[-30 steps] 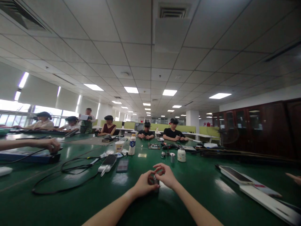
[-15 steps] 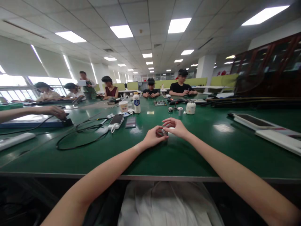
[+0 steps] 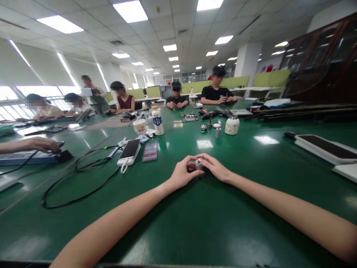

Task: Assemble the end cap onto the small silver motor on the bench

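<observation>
Both my hands meet at the middle of a green table (image 3: 195, 223). My left hand (image 3: 182, 175) curls round the left side of a small round metal part (image 3: 198, 163) with a silver top. My right hand (image 3: 214, 166) pinches the same part from the right, fingers closed on it. The part stands on the table between my fingertips, and its lower half is hidden by them.
A white phone on a power bank (image 3: 128, 152), a card (image 3: 150, 151) and a looped black cable (image 3: 83, 175) lie to the left. A white bottle (image 3: 158, 121), a paper cup (image 3: 139, 126), a white jar (image 3: 232, 125) and small metal pieces (image 3: 218, 131) stand beyond. Several people sit around the table; another person's hand (image 3: 41, 144) rests far left.
The view tilted down from the ceiling and then rose slightly. My hands stay closed on the small metal part at the same spot.
</observation>
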`<state>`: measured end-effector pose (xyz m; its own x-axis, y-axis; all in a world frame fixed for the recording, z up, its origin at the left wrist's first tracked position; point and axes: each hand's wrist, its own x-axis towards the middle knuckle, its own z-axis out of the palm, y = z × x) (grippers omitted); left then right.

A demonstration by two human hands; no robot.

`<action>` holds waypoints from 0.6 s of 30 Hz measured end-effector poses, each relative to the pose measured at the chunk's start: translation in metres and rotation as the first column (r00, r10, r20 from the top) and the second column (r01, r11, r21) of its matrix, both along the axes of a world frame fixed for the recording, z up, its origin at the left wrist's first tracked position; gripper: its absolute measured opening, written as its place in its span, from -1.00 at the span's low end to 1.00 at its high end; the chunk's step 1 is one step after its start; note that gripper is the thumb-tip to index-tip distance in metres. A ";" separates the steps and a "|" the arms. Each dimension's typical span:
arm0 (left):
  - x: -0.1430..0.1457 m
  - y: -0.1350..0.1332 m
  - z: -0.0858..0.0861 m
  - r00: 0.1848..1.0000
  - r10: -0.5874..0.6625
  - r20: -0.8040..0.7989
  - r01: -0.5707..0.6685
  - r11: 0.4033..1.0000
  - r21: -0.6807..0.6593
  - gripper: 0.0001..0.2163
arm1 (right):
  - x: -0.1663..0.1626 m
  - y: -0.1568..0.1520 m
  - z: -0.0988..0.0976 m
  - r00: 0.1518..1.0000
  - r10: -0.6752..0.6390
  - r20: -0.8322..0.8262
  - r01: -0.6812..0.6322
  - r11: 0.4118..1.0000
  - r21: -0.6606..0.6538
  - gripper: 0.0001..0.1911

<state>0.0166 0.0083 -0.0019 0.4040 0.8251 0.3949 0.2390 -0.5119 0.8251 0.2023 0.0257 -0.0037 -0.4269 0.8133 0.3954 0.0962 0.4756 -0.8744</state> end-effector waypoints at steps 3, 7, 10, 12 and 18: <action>-0.001 0.018 0.005 1.000 -0.010 0.003 0.010 1.000 -0.007 -0.62 | 0.000 0.015 0.005 0.999 0.043 0.032 -0.043 0.999 -0.016 -0.63; -0.004 0.048 0.011 1.000 -0.004 -0.009 0.004 1.000 0.009 -0.67 | -0.001 0.038 0.010 0.993 0.052 0.104 -0.053 0.998 0.013 -0.52; -0.005 0.072 0.012 1.000 0.020 -0.010 -0.020 1.000 0.015 -0.68 | -0.002 0.059 0.010 0.984 0.036 0.175 -0.045 0.998 0.045 -0.49; -0.006 0.084 0.011 0.999 0.040 -0.007 -0.040 0.999 0.002 -0.67 | -0.002 0.070 0.007 0.976 -0.010 0.218 -0.006 0.997 0.072 -0.48; -0.001 0.083 -0.004 0.998 0.065 0.000 -0.065 0.995 -0.072 -0.59 | 0.002 0.061 -0.007 0.901 -0.204 0.382 0.170 0.978 0.122 -0.58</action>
